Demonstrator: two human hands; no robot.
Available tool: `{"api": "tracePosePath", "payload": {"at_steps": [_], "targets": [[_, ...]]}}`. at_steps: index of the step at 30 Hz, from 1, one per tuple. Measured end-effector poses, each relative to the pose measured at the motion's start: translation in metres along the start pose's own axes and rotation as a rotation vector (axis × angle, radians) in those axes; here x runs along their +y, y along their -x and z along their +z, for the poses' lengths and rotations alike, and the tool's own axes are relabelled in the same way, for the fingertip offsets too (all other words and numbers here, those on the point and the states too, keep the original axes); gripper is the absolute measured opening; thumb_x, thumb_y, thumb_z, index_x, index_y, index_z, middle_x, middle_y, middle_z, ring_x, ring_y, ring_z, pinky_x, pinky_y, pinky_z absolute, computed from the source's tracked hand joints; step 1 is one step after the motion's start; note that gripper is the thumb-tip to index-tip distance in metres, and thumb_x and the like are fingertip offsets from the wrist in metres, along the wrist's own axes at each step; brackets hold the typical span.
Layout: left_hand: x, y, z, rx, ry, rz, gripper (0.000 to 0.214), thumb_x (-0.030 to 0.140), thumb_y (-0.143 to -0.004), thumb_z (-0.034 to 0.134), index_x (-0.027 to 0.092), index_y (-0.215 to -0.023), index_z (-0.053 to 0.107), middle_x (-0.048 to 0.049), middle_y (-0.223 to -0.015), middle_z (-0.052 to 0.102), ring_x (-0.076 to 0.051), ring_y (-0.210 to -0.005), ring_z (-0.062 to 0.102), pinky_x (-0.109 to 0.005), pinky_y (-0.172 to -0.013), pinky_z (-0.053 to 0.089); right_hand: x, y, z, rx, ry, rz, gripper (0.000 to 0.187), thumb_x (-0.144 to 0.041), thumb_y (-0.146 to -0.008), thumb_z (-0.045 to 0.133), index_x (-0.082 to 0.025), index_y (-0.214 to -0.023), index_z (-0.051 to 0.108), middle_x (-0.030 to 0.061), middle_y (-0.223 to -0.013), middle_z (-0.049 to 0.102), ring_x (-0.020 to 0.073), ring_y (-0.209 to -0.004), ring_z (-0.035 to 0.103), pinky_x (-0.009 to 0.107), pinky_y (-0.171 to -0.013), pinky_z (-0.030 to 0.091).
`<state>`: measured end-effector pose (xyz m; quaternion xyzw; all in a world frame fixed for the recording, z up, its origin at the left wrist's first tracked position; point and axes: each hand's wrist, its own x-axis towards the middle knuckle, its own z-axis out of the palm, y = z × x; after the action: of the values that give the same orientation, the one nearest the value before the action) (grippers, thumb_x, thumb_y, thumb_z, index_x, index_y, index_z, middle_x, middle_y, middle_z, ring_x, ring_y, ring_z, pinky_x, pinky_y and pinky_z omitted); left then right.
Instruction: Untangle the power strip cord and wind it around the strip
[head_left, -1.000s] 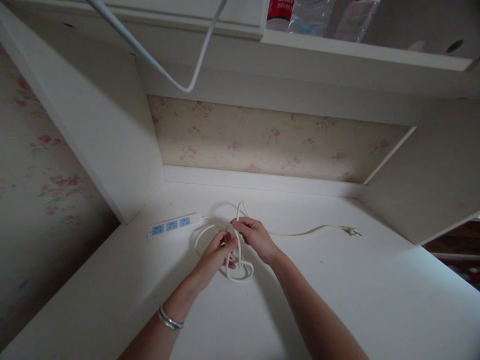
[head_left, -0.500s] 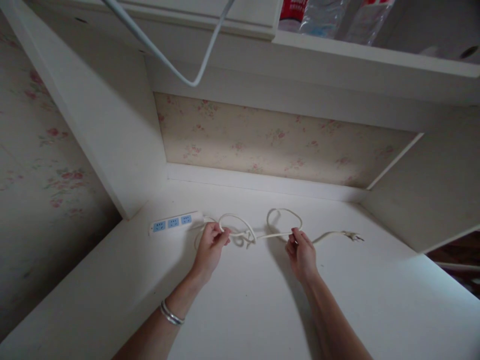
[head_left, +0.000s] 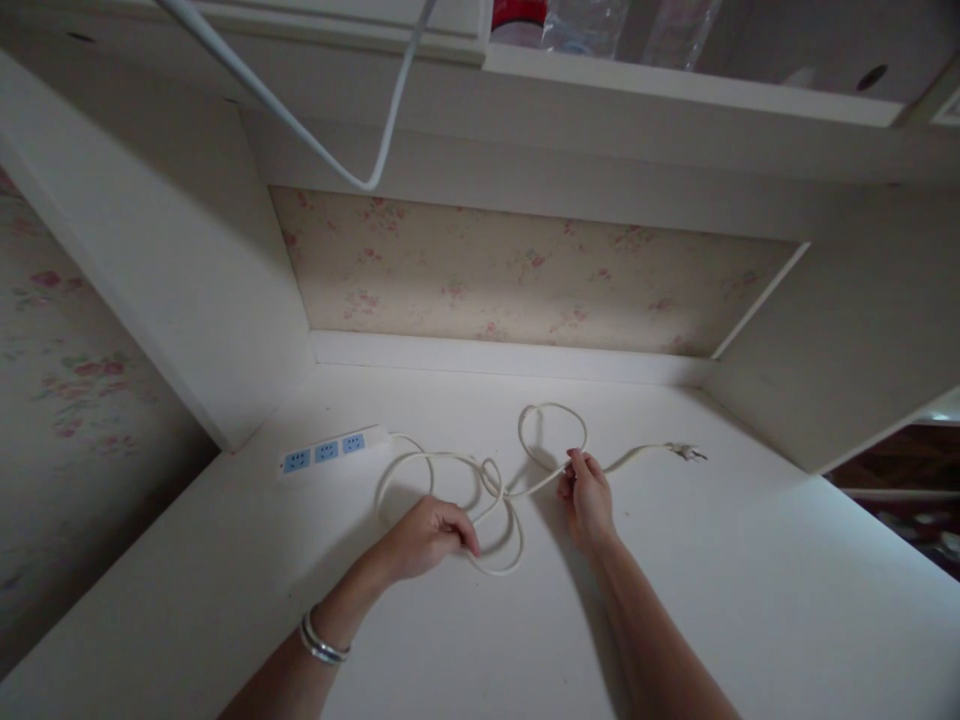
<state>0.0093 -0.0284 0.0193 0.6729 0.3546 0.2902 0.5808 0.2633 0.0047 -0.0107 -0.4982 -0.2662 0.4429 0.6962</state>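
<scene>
A white power strip (head_left: 324,452) with blue sockets lies on the white desk (head_left: 480,640) at the left. Its cream cord (head_left: 405,464) runs right in loose loops to a plug (head_left: 684,452). My left hand (head_left: 427,535), with bangles on the wrist, has its fingers curled over the cord at the near loop. My right hand (head_left: 586,495) pinches the cord where a small far loop (head_left: 551,412) crosses itself. A loose knot (head_left: 491,478) sits between my hands.
The desk sits in an alcove with white side panels (head_left: 187,300) and floral wallpaper (head_left: 510,270) at the back. A shelf (head_left: 675,85) overhead holds plastic bottles (head_left: 585,15). A white cable (head_left: 300,130) hangs down from above at the upper left.
My hands first worked together at the knot, then pulled apart along the cord. My left hand has now come nearer to me, and the knot has slackened into wider loops.
</scene>
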Motion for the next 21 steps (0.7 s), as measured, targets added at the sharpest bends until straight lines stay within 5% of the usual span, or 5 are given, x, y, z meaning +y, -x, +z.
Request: {"api": "tracePosePath", "payload": {"at_steps": [4, 10, 13, 21], "targets": [[-0.007, -0.004, 0.004, -0.017, 0.095, -0.054, 0.025, 0.010, -0.070, 0.051, 0.015, -0.086, 0.070, -0.0054, -0.075, 0.071, -0.017, -0.070, 0.063, -0.027, -0.067, 0.045, 0.001, 0.000, 0.000, 0.009, -0.009, -0.006, 0.030, -0.047, -0.073, 0.068, -0.020, -0.080, 0.055, -0.0090, -0.057, 0.039, 0.0051, -0.042, 0.033, 0.018, -0.036, 0.025], [-0.007, -0.011, 0.002, 0.246, 0.015, -0.034, 0.021, 0.029, -0.081, 0.055, 0.014, -0.095, 0.062, -0.0019, -0.079, 0.063, -0.014, -0.068, 0.058, -0.026, -0.066, 0.046, 0.004, 0.004, 0.004, -0.075, 0.046, -0.014, 0.029, -0.046, -0.076, 0.068, -0.019, -0.073, 0.056, -0.0079, -0.057, 0.042, 0.0044, -0.042, 0.033, 0.019, -0.037, 0.024], [-0.009, -0.012, 0.005, 0.269, -0.035, -0.084, 0.033, 0.034, -0.079, 0.060, 0.014, -0.106, 0.059, -0.0037, -0.084, 0.064, -0.015, -0.069, 0.060, -0.026, -0.065, 0.046, 0.004, 0.007, 0.006, -0.129, 0.067, 0.004, 0.030, -0.046, -0.075, 0.069, -0.018, -0.070, 0.057, -0.0069, -0.056, 0.043, 0.0050, -0.043, 0.034, 0.019, -0.038, 0.024], [-0.020, -0.019, 0.005, 0.402, 0.171, -0.199, 0.036, 0.015, -0.066, 0.072, 0.014, -0.101, 0.065, -0.0142, -0.111, 0.067, -0.021, -0.087, 0.066, -0.030, -0.074, 0.049, 0.003, 0.007, 0.006, -0.173, 0.083, 0.020, 0.034, -0.050, -0.079, 0.065, -0.016, -0.071, 0.061, -0.0053, -0.051, 0.043, 0.0061, -0.042, 0.034, 0.021, -0.038, 0.023]]}}
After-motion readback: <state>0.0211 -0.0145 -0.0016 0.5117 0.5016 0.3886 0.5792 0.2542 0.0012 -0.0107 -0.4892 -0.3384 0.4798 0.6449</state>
